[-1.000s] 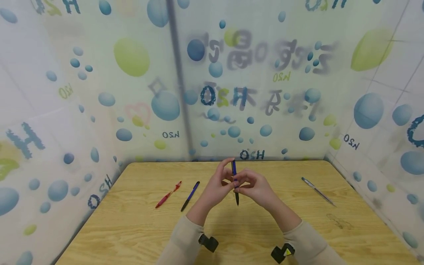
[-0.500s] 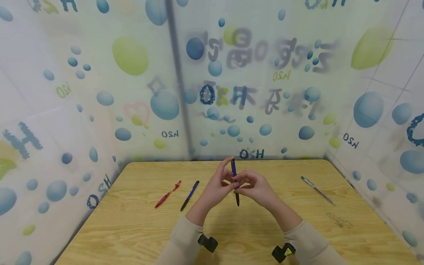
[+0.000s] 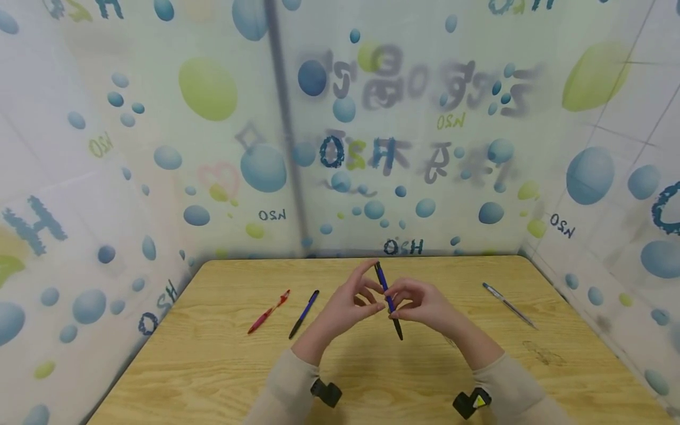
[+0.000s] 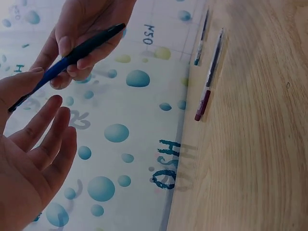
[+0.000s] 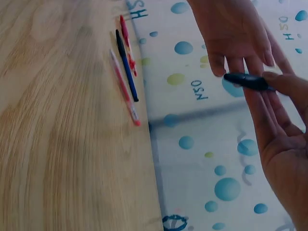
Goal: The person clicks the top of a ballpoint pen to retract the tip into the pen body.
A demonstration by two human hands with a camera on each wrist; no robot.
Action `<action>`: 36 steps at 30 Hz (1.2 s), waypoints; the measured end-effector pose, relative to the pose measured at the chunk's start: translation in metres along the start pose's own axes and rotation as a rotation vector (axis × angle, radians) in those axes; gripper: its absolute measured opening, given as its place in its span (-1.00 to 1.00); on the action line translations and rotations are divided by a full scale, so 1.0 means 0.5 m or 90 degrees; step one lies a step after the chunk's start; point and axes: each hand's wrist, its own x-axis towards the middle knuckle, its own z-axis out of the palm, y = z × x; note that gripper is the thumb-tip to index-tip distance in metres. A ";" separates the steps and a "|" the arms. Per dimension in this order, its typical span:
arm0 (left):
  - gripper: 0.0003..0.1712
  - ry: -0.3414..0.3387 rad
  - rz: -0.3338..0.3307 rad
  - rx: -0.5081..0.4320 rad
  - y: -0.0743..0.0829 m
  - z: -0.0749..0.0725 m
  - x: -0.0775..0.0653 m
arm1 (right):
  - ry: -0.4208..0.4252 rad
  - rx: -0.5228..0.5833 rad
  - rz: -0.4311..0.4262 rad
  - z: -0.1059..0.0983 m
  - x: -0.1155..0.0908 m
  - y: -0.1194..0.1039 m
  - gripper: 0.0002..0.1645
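A blue and black pen is held aslant above the table, its dark end down to the right. My right hand pinches its middle between thumb and fingers. The index fingertip of my left hand touches the pen's upper end. The left thumb lies beside the barrel, and the other left fingers are spread, as the left wrist view shows with the pen in front. On the table to the left lie a red pen and another blue and black pen.
A clear pen with a blue end lies on the wooden table at the right. The left wrist view shows a clear pen with a dark red end. A clear pink pen shows in the right wrist view. Patterned curtains surround the table.
My right hand has moved right and slightly down with the pen, which tilts more. The left thumb has come away from the barrel, while the left index finger stays at the upper end.
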 end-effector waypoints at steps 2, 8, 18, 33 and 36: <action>-0.07 -0.013 0.003 0.012 0.001 -0.004 -0.002 | -0.025 0.017 -0.008 -0.011 -0.005 0.006 -0.60; -0.18 -0.041 0.002 0.047 0.001 -0.019 -0.008 | -0.055 0.023 -0.016 -0.041 -0.021 0.024 -0.61; -0.25 -0.094 -0.034 0.086 -0.027 -0.038 -0.034 | -0.018 0.013 0.017 -0.106 -0.061 0.045 -0.60; -0.38 -0.134 -0.037 0.120 -0.050 -0.064 -0.085 | 0.030 -0.098 0.094 -0.206 -0.106 0.065 -0.61; -0.40 -0.131 -0.041 0.112 -0.057 -0.068 -0.093 | 0.028 -0.104 0.091 -0.224 -0.114 0.082 -0.59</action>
